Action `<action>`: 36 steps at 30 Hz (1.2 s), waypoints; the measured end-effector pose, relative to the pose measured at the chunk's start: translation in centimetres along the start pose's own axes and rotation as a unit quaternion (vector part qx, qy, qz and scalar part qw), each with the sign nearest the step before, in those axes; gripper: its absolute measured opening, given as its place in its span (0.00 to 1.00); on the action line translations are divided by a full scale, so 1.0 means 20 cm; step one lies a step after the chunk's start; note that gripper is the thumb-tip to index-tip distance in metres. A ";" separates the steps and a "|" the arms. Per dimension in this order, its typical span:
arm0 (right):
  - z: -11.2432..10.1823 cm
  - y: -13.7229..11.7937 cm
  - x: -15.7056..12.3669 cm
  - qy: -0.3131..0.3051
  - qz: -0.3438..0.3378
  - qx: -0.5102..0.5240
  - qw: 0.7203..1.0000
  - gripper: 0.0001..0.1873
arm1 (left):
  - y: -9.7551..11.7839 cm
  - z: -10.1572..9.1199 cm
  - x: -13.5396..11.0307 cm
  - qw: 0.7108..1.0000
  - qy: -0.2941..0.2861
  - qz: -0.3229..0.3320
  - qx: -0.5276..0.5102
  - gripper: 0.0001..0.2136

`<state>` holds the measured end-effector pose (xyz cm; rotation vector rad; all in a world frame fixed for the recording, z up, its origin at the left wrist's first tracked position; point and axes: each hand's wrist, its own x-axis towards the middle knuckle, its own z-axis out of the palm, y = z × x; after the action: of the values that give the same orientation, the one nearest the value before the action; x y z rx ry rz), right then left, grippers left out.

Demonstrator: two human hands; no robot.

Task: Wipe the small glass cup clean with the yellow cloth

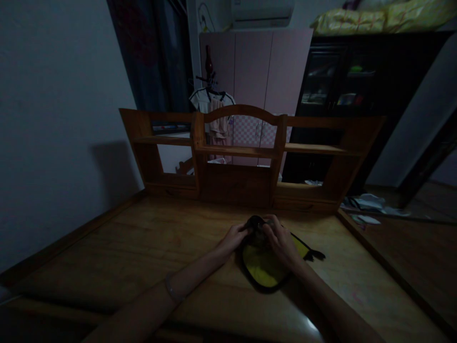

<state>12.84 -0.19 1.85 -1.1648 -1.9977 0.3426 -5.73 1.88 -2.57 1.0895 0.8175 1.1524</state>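
Note:
A flat yellow piece with rounded corners and black edging (pixel 266 267) lies on the wooden desktop, and a short black tab sticks out at its right. Over its far end, both hands meet around a small dark rounded object (pixel 255 223), too dim to name. My left hand (pixel 233 237) pinches the object's left side, its fingers closed. From the right, my right hand (pixel 280 237) reaches over the yellow piece, its fingers bent against the same object. My fingers partly hide the object and the far part of the yellow piece.
A wooden shelf unit (pixel 237 151) with small drawers stands along the desk's far edge. The desktop (pixel 150 252) has a raised rim on its right. A wall (pixel 64 119) borders the left. Papers (pixel 371 202) lie beyond the right rim.

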 end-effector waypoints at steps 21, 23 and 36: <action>-0.09 0.28 -0.05 -0.075 0.097 -0.375 0.919 0.20 | 0.02 0.01 -0.01 0.995 0.072 -0.029 -0.069 0.11; -0.10 0.26 -0.05 -0.053 0.081 -0.387 0.917 0.20 | 0.02 0.01 -0.01 0.995 0.065 -0.028 -0.074 0.12; -0.09 -0.09 0.00 -0.051 -0.141 -0.100 0.984 0.31 | 0.03 0.01 -0.02 0.993 0.043 -0.009 -0.110 0.17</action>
<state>13.08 -1.45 4.03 -0.9794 -2.2936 0.0598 -5.79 1.53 -2.04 0.8543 0.7446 1.2501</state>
